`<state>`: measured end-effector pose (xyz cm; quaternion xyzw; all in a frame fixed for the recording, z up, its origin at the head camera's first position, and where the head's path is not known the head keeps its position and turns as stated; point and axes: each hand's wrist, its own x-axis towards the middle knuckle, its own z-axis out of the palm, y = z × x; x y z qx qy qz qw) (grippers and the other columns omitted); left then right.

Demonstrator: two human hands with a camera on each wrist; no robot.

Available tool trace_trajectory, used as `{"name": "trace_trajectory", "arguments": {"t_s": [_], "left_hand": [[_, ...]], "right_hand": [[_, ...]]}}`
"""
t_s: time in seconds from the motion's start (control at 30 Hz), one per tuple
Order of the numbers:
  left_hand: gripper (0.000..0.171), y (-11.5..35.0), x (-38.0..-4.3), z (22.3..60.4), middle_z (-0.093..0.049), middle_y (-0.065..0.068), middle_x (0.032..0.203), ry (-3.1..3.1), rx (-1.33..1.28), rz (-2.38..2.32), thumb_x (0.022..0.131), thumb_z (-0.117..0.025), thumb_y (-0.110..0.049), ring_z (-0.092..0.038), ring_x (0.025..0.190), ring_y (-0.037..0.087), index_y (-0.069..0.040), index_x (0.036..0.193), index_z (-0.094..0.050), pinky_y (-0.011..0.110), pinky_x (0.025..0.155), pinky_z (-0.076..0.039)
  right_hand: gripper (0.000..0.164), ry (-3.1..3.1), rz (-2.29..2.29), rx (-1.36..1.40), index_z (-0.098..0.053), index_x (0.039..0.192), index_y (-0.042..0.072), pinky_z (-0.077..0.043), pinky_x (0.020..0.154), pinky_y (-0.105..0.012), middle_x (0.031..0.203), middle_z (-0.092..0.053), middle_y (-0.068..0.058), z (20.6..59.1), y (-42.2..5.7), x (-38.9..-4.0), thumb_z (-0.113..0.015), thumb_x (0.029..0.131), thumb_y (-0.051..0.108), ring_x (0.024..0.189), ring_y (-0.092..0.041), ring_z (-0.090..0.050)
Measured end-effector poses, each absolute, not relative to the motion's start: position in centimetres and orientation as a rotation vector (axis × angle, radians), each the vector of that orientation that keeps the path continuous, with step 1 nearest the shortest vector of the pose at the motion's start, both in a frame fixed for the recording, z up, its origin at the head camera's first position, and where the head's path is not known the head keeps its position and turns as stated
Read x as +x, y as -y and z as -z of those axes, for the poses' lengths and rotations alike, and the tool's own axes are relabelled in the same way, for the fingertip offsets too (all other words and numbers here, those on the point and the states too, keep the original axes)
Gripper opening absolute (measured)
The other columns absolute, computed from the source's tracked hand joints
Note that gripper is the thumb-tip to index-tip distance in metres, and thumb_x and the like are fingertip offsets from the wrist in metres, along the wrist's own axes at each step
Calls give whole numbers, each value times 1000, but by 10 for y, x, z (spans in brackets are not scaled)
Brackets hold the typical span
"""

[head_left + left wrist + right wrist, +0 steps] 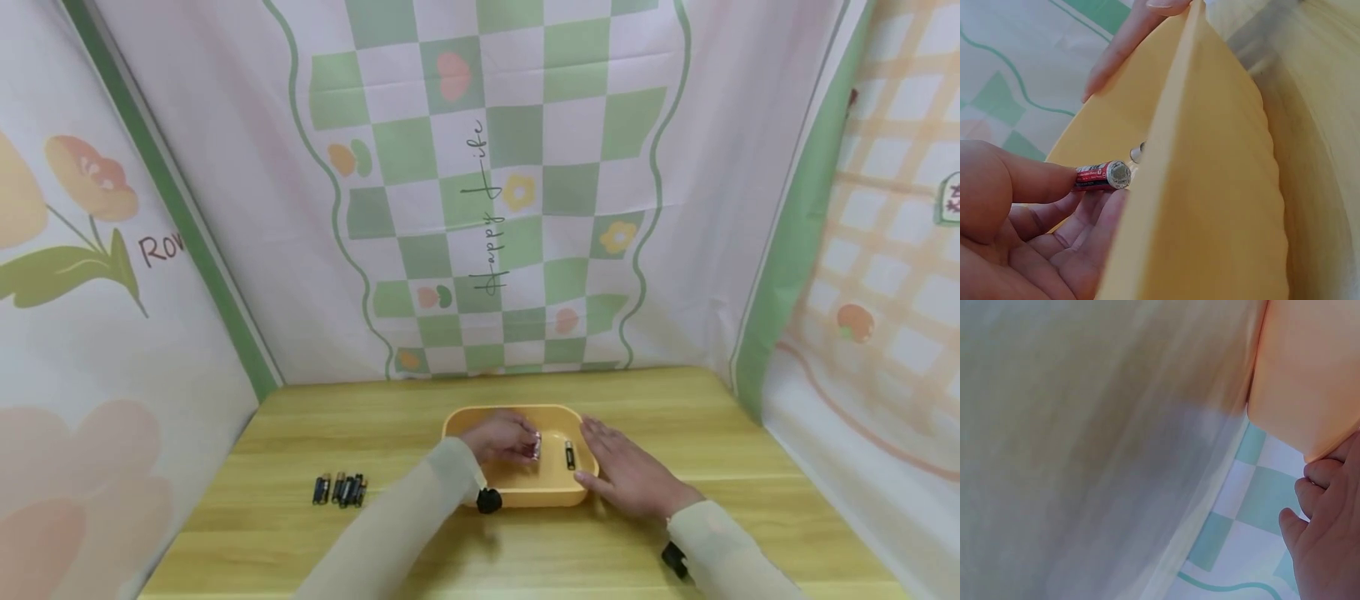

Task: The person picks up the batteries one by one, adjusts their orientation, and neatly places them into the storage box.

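Observation:
My left hand (504,437) reaches into a yellow plastic bin (525,499) and pinches a red battery (1099,176) between thumb and fingers. The battery's flat silver end faces outward in the left wrist view. Beside it on the bin floor lies a black battery (570,456); only its silver end shows past the wall in the left wrist view. At the bin's right side my right hand (633,473) rests against the rim, fingers extended and thumb spread toward the front corner. Part of those fingers (1319,481) shows at the bin's edge in the right wrist view.
Several dark batteries (349,490) lie in a loose row on the wooden table (255,533), left of the bin. A checked curtain (510,167) hangs behind the table's back edge, with patterned cloths at both sides.

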<state>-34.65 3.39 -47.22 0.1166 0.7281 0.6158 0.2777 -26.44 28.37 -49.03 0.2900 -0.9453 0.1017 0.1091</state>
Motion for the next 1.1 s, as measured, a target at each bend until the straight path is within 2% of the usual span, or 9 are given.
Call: {"name": "trace_trajectory", "arguments": {"t_s": [0.1, 0.5, 0.9, 1.1], "left_hand": [[6, -38, -345, 473, -68, 15, 81, -1989, 323, -1631, 93, -58, 4, -66, 67, 21, 5, 93, -63, 34, 64, -60], [4, -51, -342, 481, -67, 18, 78, -1978, 288, -1647, 90, -59, 6, -64, 61, 22, 7, 90, -63, 36, 60, -60], [5, -64, -340, 486, -66, 15, 75, -1994, 252, -1646, 90, -58, 6, -62, 61, 21, 8, 88, -61, 35, 61, -60], [5, -67, -340, 486, -67, 19, 78, -2014, 246, -1637, 89, -59, 5, -63, 61, 22, 9, 89, -63, 34, 60, -60]], "right_hand": [[81, 2785, -301, 841, -22, 150, -5, -22, 115, -47, 157, -18, -17, 489, -283, -262, -42, 99, 55, 142, -34, -23], [80, 2775, -301, 844, -23, 150, -6, -23, 114, -50, 157, -18, -17, 490, -282, -262, -43, 100, 54, 142, -35, -24], [80, 2775, -314, 857, -22, 150, -5, -23, 115, -48, 157, -18, -17, 491, -281, -263, -42, 100, 54, 142, -34, -23], [81, 2774, -295, 846, -22, 151, -5, -24, 115, -50, 157, -17, -17, 491, -282, -263, -41, 100, 55, 142, -34, -24]]}}
